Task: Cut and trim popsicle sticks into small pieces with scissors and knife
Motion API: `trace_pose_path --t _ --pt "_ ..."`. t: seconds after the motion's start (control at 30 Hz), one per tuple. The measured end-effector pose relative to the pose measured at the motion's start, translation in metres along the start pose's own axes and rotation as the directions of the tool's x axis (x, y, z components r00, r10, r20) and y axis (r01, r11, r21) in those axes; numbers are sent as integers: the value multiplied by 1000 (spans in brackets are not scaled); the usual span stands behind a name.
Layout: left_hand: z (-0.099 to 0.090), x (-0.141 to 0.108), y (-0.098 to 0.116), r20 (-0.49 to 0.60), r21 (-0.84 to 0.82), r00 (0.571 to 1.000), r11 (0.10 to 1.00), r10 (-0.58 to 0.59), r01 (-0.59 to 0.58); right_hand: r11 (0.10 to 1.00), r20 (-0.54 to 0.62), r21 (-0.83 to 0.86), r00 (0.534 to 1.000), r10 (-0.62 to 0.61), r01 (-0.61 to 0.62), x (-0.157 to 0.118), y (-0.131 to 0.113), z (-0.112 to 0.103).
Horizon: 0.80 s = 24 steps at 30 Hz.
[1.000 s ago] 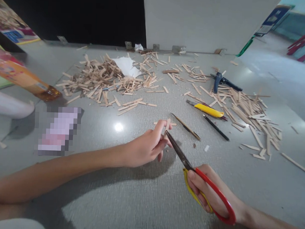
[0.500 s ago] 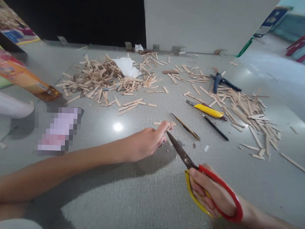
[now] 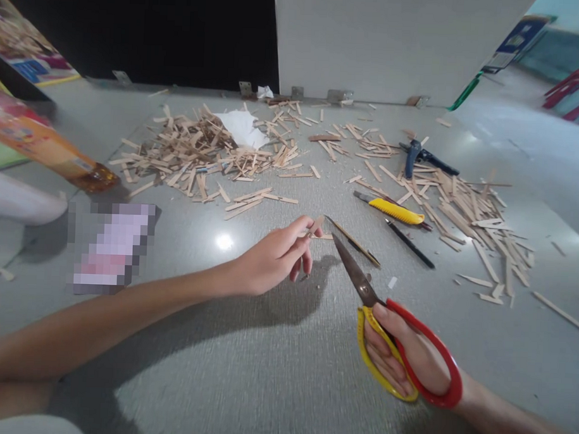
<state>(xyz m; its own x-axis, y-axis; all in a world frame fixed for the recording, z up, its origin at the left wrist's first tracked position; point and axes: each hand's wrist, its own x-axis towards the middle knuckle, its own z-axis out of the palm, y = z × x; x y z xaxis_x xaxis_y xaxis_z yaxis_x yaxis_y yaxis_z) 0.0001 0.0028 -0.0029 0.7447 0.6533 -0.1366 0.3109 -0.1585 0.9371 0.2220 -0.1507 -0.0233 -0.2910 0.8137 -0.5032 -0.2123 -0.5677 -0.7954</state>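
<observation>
My left hand [image 3: 273, 254] pinches a short piece of wooden stick [image 3: 318, 224] between thumb and forefinger, just above the grey surface; the other fingers curl loosely below. My right hand [image 3: 420, 354] grips scissors [image 3: 354, 273] with one red and one yellow handle. Their dark blades look nearly closed and point up and left, with the tip a little right of the held piece. Another flat stick [image 3: 325, 237] lies on the surface behind my left fingertips, partly hidden. Close by rest a thin pointed tool [image 3: 352, 240] and a black pen-like tool [image 3: 409, 243].
A yellow utility knife [image 3: 397, 210] and dark blue cutters [image 3: 422, 159] lie at the right, by scattered wooden sticks [image 3: 461, 204]. A large heap of stick pieces [image 3: 192, 144] with white tissue [image 3: 242, 128] is at the back left. A bottle [image 3: 49, 145] and a pixelated phone-like object [image 3: 115, 249] are left.
My left hand has turned and lifted slightly, bringing the pinched stick piece into view. The scissors have shifted a little to the right, away from the left fingers, with their handles farther apart.
</observation>
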Motion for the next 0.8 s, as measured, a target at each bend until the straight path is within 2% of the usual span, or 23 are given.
trace_pose_path --t 0.2,0.3,0.4,0.6,0.8 --pt "-1 -2 5 -167 152 985 988 37 -11 998 -54 -49 998 39 -42 4 -2 -4" --pt "-1 -1 6 -201 194 978 981 47 -8 997 -53 -60 998 46 -49 3 -1 -6" --pt "-1 0 2 -181 117 983 993 13 9 996 -27 -85 999 17 -19 1 2 -7" --pt "4 0 2 -72 -252 996 967 -43 24 988 43 -135 997 -71 76 -6 9 -9" --pt "13 -9 10 27 -299 1000 954 2 6 985 123 -126 988 -99 114 -10 6 -6"
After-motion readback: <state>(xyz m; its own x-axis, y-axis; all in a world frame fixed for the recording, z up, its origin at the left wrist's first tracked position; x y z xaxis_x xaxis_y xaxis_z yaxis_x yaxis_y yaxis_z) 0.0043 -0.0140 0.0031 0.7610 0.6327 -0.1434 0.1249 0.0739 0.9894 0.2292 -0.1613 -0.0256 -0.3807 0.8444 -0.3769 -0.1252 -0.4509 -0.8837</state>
